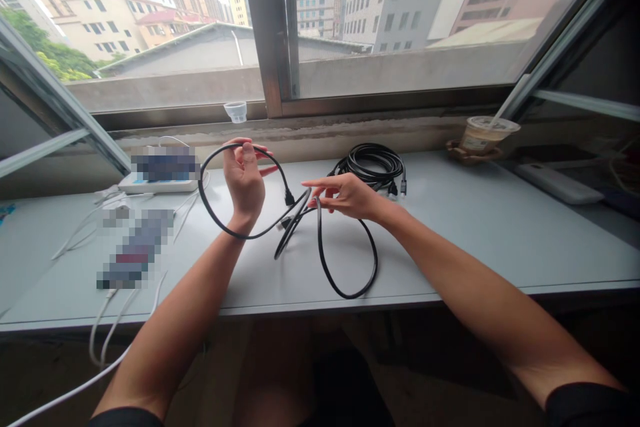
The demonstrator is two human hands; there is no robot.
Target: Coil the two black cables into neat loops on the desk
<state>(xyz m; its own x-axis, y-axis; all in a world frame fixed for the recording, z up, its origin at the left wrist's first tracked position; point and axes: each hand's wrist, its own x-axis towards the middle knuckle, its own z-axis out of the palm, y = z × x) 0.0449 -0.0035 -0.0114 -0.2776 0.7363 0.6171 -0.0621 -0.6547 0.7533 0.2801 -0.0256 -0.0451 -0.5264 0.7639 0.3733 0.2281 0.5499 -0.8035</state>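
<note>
A black cable (349, 296) runs between my two hands in loose loops above the table's front part. My left hand (245, 180) is raised, its thumb pinching the cable near one end, and a small black plug (289, 198) dangles just right of it. One loop circles round my left wrist. My right hand (345, 195) pinches the cable between thumb and fingers, with the index finger stretched out to the left. From it a large loop hangs down toward the table edge. A second connector (284, 221) shows between the hands, partly covered by cable.
Behind my right hand lies a coiled bundle of black cables (375, 163). A lidded drink cup (483, 137) with a straw stands at the back right. White charging cables (107, 320), a power strip (187, 185) and blurred devices occupy the left. A clear small cup (236, 111) sits at the window sill.
</note>
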